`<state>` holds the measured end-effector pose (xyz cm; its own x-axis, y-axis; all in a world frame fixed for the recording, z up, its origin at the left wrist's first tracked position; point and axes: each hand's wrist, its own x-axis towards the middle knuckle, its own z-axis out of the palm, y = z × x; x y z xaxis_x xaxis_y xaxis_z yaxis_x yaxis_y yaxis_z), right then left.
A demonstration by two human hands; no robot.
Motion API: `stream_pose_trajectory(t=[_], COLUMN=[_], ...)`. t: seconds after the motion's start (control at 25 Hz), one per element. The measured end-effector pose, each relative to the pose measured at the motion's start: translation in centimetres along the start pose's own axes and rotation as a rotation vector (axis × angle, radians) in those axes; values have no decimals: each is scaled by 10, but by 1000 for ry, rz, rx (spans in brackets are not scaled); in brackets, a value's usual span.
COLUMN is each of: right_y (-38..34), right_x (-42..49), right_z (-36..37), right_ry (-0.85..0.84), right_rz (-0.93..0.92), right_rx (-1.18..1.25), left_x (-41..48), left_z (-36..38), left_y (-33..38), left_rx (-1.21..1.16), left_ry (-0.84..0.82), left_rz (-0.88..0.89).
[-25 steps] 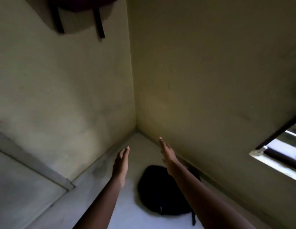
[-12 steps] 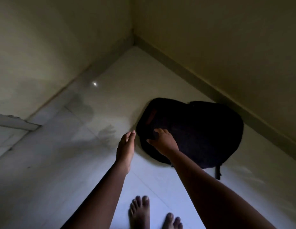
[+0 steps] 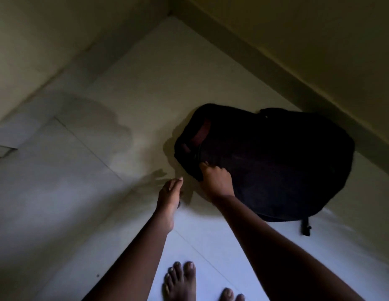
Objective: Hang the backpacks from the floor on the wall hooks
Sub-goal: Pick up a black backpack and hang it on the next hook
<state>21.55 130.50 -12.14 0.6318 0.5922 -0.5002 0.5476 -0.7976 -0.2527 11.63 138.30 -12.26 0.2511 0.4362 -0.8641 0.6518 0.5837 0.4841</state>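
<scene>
The black backpack (image 3: pixel 276 161) lay on the floor (image 3: pixel 102 192) against the wall (image 3: pixel 319 40). The right grip (image 3: pixel 216 181) curled round its near edge, and the left grip (image 3: pixel 169 196) hovered just beside it, straight and empty.

Pale tiled floor (image 3: pixel 80 203); skirting (image 3: pixel 287 79) along right wall (image 3: pixel 319 29); bare feet (image 3: pixel 180 281) at bottom edge.

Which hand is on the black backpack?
The right hand, fingers curled on the edge of the backpack; the left hand is beside it, fingers straight, not touching.
</scene>
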Motion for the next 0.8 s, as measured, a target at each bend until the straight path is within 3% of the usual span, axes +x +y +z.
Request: stream_pose_trajectory(t=[0.2, 0.36, 0.52, 0.8], right_y=[-11, -27, -67, -121], right_x=[-93, -161, -238, -327], right_z=[-141, -238, -321, -418], right_ry=[-20, 38, 5, 229], right_rz=[-51, -121, -82, -187], right_rx=[213, 320, 486, 727], left_x=[-104, -189, -294, -435], left_z=[11, -1, -42, -115], left_y=[93, 144, 171, 212], left_rx=[-190, -240, 89, 724], left_ry=[-213, -11, 118, 284], left_rz=[-90, -86, 165, 506])
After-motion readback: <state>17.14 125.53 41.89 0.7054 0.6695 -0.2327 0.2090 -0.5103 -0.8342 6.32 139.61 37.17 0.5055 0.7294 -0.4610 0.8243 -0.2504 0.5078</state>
